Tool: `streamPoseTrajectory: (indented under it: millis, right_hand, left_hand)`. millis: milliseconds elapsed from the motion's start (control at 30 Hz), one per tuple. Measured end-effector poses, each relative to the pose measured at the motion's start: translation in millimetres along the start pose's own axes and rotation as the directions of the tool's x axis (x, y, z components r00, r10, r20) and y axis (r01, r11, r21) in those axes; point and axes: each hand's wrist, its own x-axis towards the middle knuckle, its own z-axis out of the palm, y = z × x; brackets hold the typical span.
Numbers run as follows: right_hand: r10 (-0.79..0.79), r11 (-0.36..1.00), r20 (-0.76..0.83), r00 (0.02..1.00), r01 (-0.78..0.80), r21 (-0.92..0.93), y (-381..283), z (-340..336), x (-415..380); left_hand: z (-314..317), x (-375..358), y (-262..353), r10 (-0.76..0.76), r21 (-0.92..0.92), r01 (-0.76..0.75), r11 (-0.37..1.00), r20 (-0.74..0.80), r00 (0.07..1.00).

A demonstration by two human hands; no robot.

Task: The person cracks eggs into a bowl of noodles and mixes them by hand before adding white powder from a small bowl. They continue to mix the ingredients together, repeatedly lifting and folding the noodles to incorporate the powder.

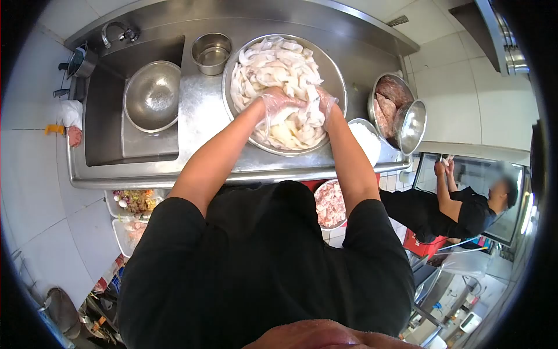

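Both gloved hands, left hand (278,104) and right hand (324,103), are closed on white strips (273,64) in the big bowl (339,78) at the bench's back edge. The slippery pile is high, so pieces may slide over the rim onto the bench (200,110).

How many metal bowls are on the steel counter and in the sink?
5: the large bowl of white strips under the left hand and right hand, an empty one at the sink, a small cup-like one, two at right. Others may be hidden.
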Motion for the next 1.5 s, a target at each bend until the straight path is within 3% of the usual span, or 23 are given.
streamPoseTrajectory:
  millis: [33,67,133,233,267,333,400,467,500,567,600,700,767,867,967,1033,1100,1133,1200,1233,1300,1400,1500]
  right_hand:
    - [-0.05,0.999,-0.024,0.998,0.05,-0.002,-7.9,18.7,-14.5]
    - [-0.103,0.995,-0.049,0.994,0.102,-0.004,-12.1,30.5,-23.7]
    - [-0.15,0.985,-0.093,0.984,0.158,0.076,-10.5,15.5,-13.0]
    - [-0.25,0.968,-0.175,0.952,0.239,-0.083,-26.2,39.6,-30.0]
    - [-0.393,0.802,-0.103,0.914,0.286,-0.525,-23.8,21.8,-23.4]
    - [-0.527,-0.005,0.078,0.847,0.089,-0.996,-26.4,3.5,-31.3]
    - [-0.244,0.08,-0.414,0.877,-0.407,-0.91,-51.1,56.8,-92.7]
    - [-0.261,-0.075,0.161,0.952,0.147,-0.986,-15.1,41.8,-96.5]
    - [-0.159,-0.445,0.1,0.982,0.02,-0.895,-1.6,51.2,-98.8]
    - [0.004,-0.329,-0.069,0.998,-0.064,-0.942,11.1,58.5,-77.0]
    - [-0.019,-0.245,-0.104,0.994,-0.105,-0.964,25.3,48.7,-57.3]
    - [-0.192,0.305,-0.202,0.96,-0.137,-0.943,49.4,31.0,-9.5]
    - [-0.21,0.66,-0.268,0.94,-0.066,-0.748,40.5,40.8,-12.8]
    - [-0.302,0.826,-0.266,0.915,0.112,-0.552,26.2,49.0,-8.0]
    - [-0.542,0.58,-0.167,0.823,0.223,-0.784,-1.3,49.4,-9.2]
    - [-0.59,0.338,-0.049,0.806,0.191,-0.922,-21.1,51.6,-33.1]
    - [-0.433,0.068,0.029,0.901,0.065,-0.996,-34.0,52.2,-65.4]
    - [-0.275,-0.123,0.047,0.96,0.014,-0.992,-31.8,53.6,-74.0]
    - [0.063,-0.493,0.032,0.997,0.059,-0.868,-23.6,57.4,-91.7]
    - [0.055,-0.388,-0.055,0.997,-0.03,-0.921,-6.0,56.3,-90.3]
    - [0.187,-0.436,-0.031,0.982,0.055,-0.898,23.2,44.8,-67.5]
    - [-0.048,-0.268,-0.025,0.999,-0.037,-0.963,76.8,7.7,-4.3]
    - [0.146,-0.607,0.377,0.915,0.383,-0.696,54.1,63.4,-21.5]
  left_hand:
    - [-2.4,-4.3,4.6,0.055,-0.092,-0.056,0.994,-0.014,0.998]
    - [-7.3,-12.1,19.8,0.044,0.01,-0.044,0.999,-0.047,0.998]
    - [-9.9,0.1,19.8,0.28,-0.021,-0.287,0.958,-0.156,0.947]
    - [-18.8,37.6,16.9,0.638,0.106,-0.63,0.769,-0.168,0.751]
    - [-24.7,26.0,32.4,0.515,0.403,-0.455,0.794,-0.05,0.855]
    - [-48.7,-11.6,95.4,0.162,0.879,-0.091,0.468,0.016,0.987]
    - [-53.1,-42.9,107.9,0.179,0.851,-0.129,0.509,0.041,0.983]
    - [-69.7,-2.4,53.9,0.233,0.866,-0.161,0.473,0.054,0.971]
    - [-67.5,5.6,41.2,0.104,0.825,-0.094,0.558,0.044,0.994]
    - [-60.3,-0.6,39.9,-0.161,0.727,0.07,0.683,0.057,0.985]
    - [-53.5,-12.1,48.7,-0.173,0.612,0.117,0.782,0.033,0.984]
    - [-52.1,-14.1,48.6,-0.127,0.39,0.069,0.918,0.123,0.984]
    - [-50.5,-12.3,44.4,-0.08,0.222,0.038,0.974,0.183,0.98]
    - [-40.3,-1.4,38.2,0.003,-0.059,0.011,0.998,0.239,0.971]
    - [-42.8,2.7,39.5,0.366,0.041,-0.367,0.929,0.032,0.93]
    - [-54.4,-5.3,41.3,0.245,0.289,-0.23,0.929,-0.014,0.97]
    - [-69.6,-17.7,52.3,0.137,0.512,-0.074,0.856,-0.085,0.987]
    - [-71.7,-27.4,61.3,-0.036,0.859,0.059,0.509,-0.047,0.998]
    - [-53.0,-64.8,62.8,-0.153,0.996,-0.031,0.082,0.044,0.987]
    - [-34.8,-85.0,76.0,-0.137,0.982,-0.129,-0.135,0.111,0.984]
    - [-31.1,-68.5,42.4,-0.215,0.982,-0.183,0.05,0.189,0.958]
    - [-35.7,-37.9,11.1,-0.151,0.931,-0.131,0.342,0.192,0.97]
    - [-52.6,-8.4,-12.2,-0.151,0.739,0.104,0.666,-0.003,0.988]
